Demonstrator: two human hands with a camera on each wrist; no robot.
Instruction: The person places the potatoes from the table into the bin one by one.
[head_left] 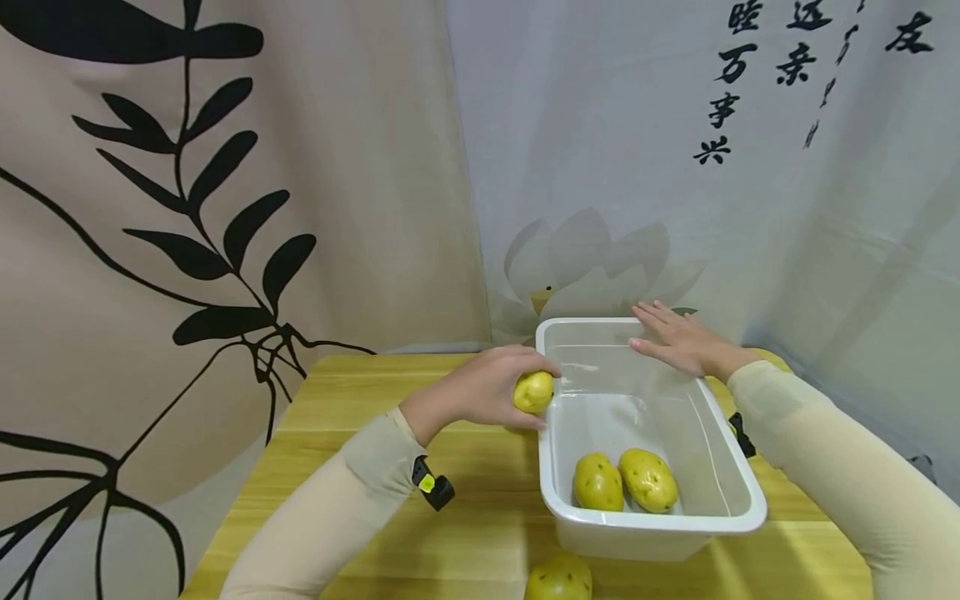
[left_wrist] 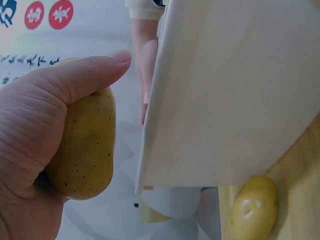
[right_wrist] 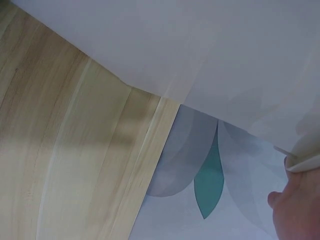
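1. The left hand [head_left: 483, 390] holds a potato [head_left: 533, 392], with its fingers curled around it.
2. It is yellow and smooth, with tiny dark dots.
3. It is just beside the white tub [head_left: 652, 522], on the left.
4. The right hand [head_left: 686, 342] lies on the tub's rim, fingers straight.
5. Two more potatoes [head_left: 598, 482] [head_left: 648, 481] sit inside.

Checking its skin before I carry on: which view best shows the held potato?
Left wrist: the held potato looks largest there, speckles visible, though the left hand covers part. Head shows it smaller, also partly covered; right wrist doesn't show it.
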